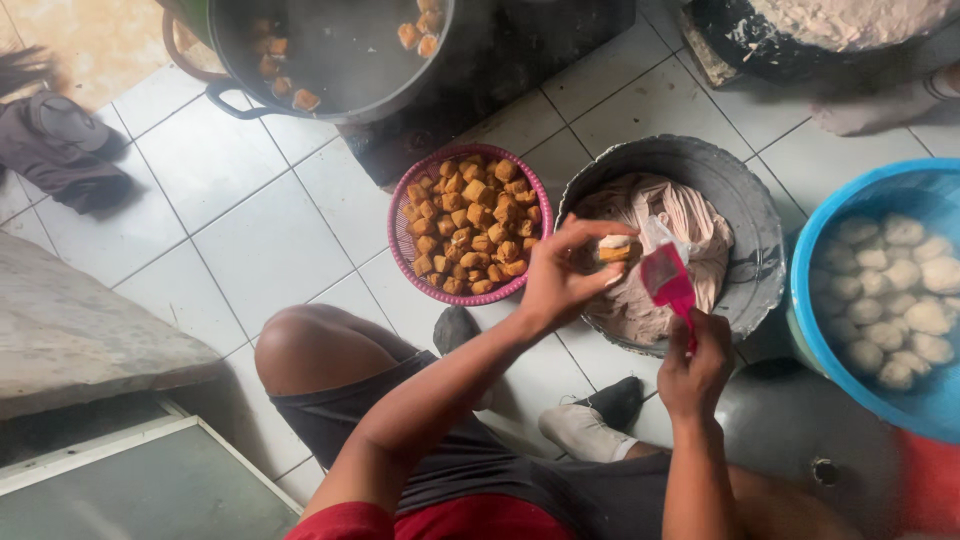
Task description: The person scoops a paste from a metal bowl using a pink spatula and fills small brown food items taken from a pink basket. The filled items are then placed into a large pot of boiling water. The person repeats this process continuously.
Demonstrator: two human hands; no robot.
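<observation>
A white tiled floor (230, 230) is seen from above, with a grey stone slab at the left edge and a dark cloth in the upper left of the frame. A large pot (335, 55) with fried pieces in liquid stands at the top. Below it, near the centre, a pink basket (398, 235) is filled with fried tofu cubes (470, 225). Just right of the basket, a grey basin (745, 215) holds pale paste (690, 225). At the right edge, a blue tub (815, 240) is filled with pale stuffed pieces (895, 300).

The left hand (555, 285) is held over the near rim of the basin, and a tofu piece (615, 248) is gripped between its fingers (600, 230) and thumb. The right hand (695, 370) is closed round the handle of a red scraper (668, 280), whose blade is raised just beside the tofu piece, above the paste. Bare knees and dark shorts are seen at the bottom of the frame, with a socked foot on the tiles between them.
</observation>
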